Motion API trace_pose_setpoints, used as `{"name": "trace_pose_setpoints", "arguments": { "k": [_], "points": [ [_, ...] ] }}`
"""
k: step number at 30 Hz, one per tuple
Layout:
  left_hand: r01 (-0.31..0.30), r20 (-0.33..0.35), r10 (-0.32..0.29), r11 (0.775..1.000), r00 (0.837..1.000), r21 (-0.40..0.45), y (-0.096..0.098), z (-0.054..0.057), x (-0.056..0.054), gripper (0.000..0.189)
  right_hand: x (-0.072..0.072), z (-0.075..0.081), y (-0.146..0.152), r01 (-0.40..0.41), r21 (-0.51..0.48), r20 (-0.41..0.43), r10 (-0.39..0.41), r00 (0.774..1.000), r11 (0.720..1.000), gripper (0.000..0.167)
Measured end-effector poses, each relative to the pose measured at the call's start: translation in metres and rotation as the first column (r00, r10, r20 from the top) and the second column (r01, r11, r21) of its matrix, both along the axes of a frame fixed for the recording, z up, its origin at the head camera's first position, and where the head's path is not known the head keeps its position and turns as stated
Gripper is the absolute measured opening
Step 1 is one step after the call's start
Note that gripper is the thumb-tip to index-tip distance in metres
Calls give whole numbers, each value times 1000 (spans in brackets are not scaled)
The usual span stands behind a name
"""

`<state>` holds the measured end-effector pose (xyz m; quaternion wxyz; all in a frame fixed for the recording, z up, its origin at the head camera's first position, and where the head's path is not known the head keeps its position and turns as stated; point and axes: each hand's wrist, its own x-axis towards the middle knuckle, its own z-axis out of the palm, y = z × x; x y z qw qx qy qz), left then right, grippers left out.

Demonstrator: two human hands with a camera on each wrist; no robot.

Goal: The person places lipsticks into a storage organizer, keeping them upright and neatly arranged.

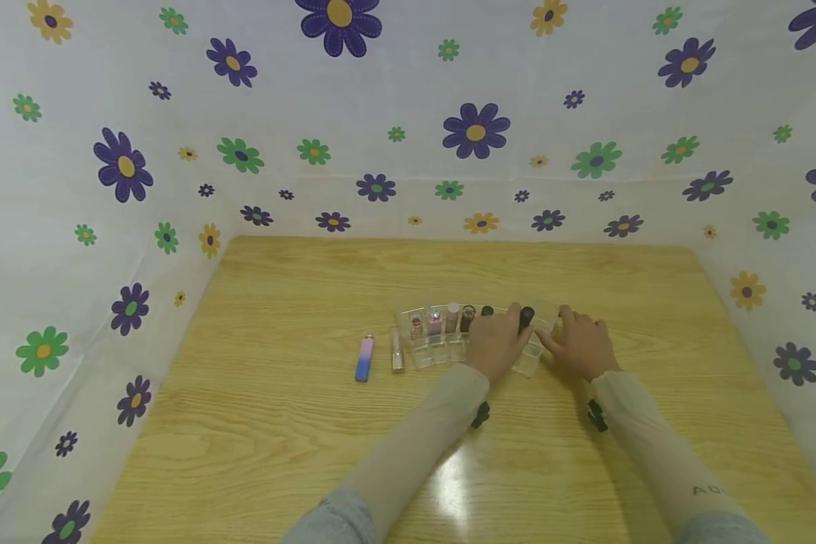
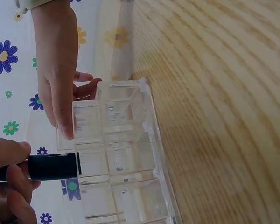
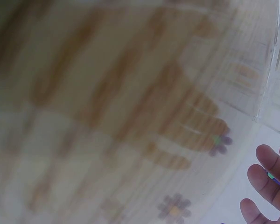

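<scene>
A clear lipstick organizer, curved and stepped, stands on the wooden table. My left hand is over its right half and pinches a black lipstick tube. In the left wrist view, the tube is held between thumb and fingers with its end right at the top of a compartment. My right hand is at the organizer's right end, its thumb along the wall and its other fingers loosely spread behind. In the right wrist view, those fingers appear below the organizer's corner.
Several lipsticks stand in the organizer's back row, left of my left hand. On the table to its left lie a pink-and-blue lipstick and a pale pink one in a clear case. A flowered cloth hangs around the table.
</scene>
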<state>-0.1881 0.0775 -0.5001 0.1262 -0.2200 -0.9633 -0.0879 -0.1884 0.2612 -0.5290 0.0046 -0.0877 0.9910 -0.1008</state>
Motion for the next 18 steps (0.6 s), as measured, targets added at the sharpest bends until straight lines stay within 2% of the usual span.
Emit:
{"name": "trace_pose_setpoints", "arguments": {
  "k": [8, 12, 18],
  "points": [
    [-31, 92, 35, 998, 995, -52, 1, -2, 1, 35, -1, 0, 0, 3, -1, -2, -3, 1000, 1000, 62],
    [-40, 88, 46, 997, 995, -71, 1, -1, 1, 35, -2, 0, 1, 0, 6, 2, 0, 1000, 1000, 62],
    [-37, 62, 39, 998, 997, -41, -2, 0, 3, 33, -1, 2, 1, -2, 9, 10, 2, 1000, 1000, 63]
  ]
}}
